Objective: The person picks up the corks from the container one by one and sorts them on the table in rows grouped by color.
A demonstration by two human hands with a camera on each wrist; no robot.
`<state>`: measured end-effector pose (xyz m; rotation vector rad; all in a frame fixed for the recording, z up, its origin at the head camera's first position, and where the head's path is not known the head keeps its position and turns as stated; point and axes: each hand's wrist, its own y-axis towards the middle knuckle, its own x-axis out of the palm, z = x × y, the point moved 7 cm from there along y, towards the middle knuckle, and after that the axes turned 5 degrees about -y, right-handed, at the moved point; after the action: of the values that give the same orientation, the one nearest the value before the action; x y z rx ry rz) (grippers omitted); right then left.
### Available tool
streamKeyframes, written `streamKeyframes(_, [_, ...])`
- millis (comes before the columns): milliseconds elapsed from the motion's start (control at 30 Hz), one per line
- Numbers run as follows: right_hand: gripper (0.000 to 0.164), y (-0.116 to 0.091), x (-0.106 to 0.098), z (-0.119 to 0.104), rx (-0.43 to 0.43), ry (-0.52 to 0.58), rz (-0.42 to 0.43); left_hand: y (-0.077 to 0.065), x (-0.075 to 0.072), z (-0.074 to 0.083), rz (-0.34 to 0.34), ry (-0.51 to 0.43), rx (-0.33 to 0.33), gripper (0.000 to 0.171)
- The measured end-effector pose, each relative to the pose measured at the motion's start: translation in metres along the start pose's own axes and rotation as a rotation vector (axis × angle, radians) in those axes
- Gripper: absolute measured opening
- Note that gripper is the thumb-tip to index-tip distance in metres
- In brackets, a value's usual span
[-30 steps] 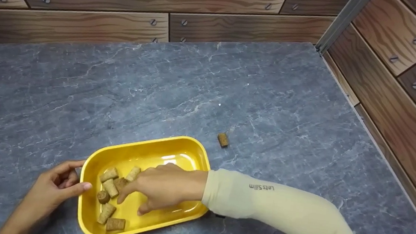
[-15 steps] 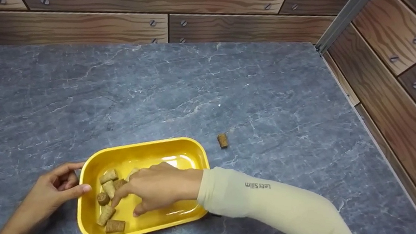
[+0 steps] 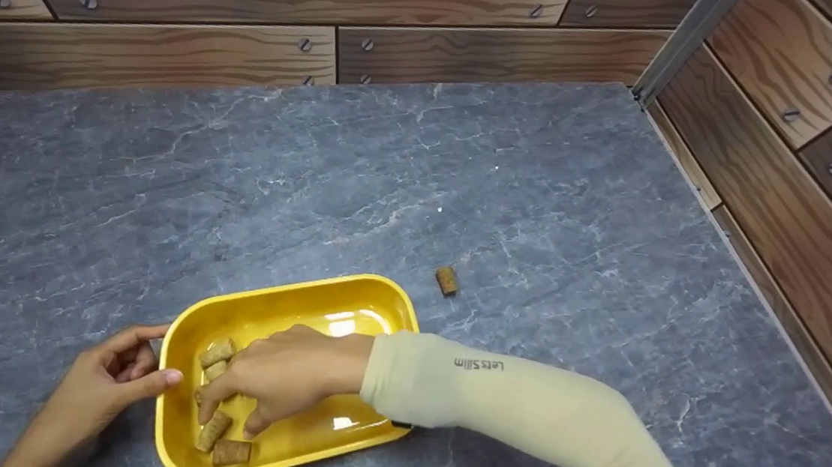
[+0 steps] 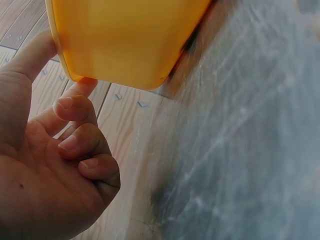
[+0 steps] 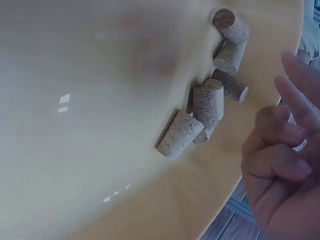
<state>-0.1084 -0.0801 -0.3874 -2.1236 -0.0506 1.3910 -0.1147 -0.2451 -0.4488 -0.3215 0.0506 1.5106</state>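
A yellow plastic tub (image 3: 275,462) stands on the marbled surface with several wine corks gathered at its left end. My left hand (image 3: 98,379) pinches the tub's left rim, thumb over the edge; the left wrist view shows its other fingers curled beneath. Inside the tub is my right hand (image 3: 291,373), thumb and index finger spread and pointing down around a pale cork (image 3: 213,431). A darker cork (image 3: 231,453) lies beside that one. Some corks are partly hidden under the right hand. In the right wrist view, a row of corks (image 5: 207,102) lies along the tub wall.
One loose brown cork (image 3: 446,280) lies outside, beyond the tub's right end. Wood-patterned panels (image 3: 476,58) close off the back and the right side of the grey marbled surface (image 3: 315,179). A pale sleeve (image 3: 507,399) crosses the tub's right rim.
My right hand has slid left and slightly nearer within the tub, covering more of the corks. The left hand keeps its place on the rim, and the loose cork has stayed put.
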Motion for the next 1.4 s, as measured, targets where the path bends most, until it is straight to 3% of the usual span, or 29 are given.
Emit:
streamKeyframes(300, [0.042,0.014,0.015,0.000,-0.022,0.024,-0.069,0.000,-0.001,-0.001,0.002,0.029,-0.019,0.038])
streamKeyframes(667, [0.046,0.026,0.028,0.001,-0.087,0.018,-0.083,0.001,0.000,-0.001,0.006,0.000,0.004,0.038])
streamKeyframes(933, [0.044,0.028,0.032,-0.002,-0.102,-0.036,-0.053,0.000,0.001,-0.001,0.001,-0.067,0.018,0.040])
streamKeyframes(1400, [0.036,0.030,0.034,-0.002,-0.147,-0.068,-0.014,0.001,0.000,-0.001,0.013,-0.007,0.010,0.040])
